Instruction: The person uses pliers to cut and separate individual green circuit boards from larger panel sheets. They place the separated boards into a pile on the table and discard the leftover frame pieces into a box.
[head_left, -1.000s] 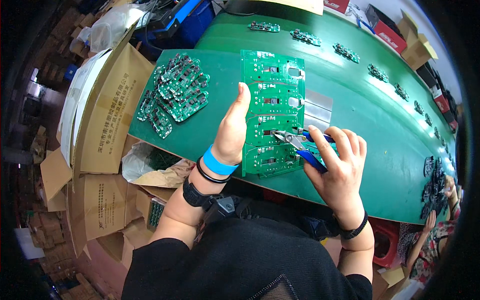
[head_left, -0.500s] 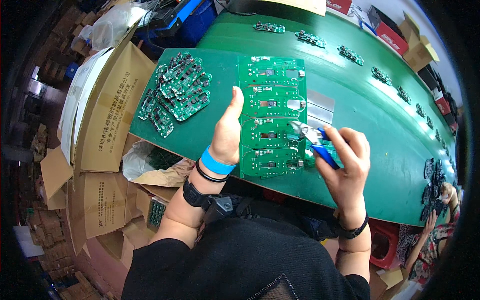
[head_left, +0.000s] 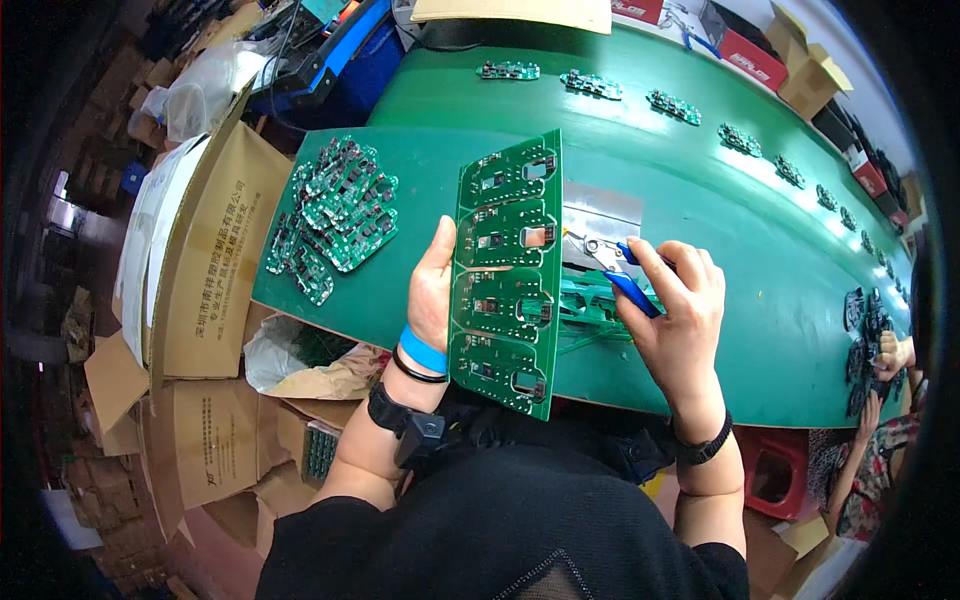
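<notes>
Cardboard (head_left: pixel 215 250) of an open box stands far left of the left grip. Between the two, one heap of loose circuit boards (head_left: pixel 335 210) lies on the green tabletop (head_left: pixel 425 165); they overlap, so their number cannot be told. The left grip (head_left: pixel 432 290) is closed on one green panel (head_left: pixel 505 265), fingers mostly hidden behind it. The panel is held tilted just right of that grip and bears four joined board sections in one column. Past its right edge lie one silver plate (head_left: pixel 605 212) and some green scraps (head_left: pixel 592 285), too tangled to count. The right grip (head_left: pixel 685 305) is wrapped around one pair of blue-handled nippers (head_left: pixel 632 292); their tips, near the panel, are hard to make out. Beyond the right grip, a row of boards (head_left: pixel 740 139) curves away: six are plain, the rest shrink into a blur. Well to its right, a co-worker's two hands (head_left: pixel 893 355) are at a pile of dark parts (head_left: pixel 853 310), the person mostly cut off by the rim.
</notes>
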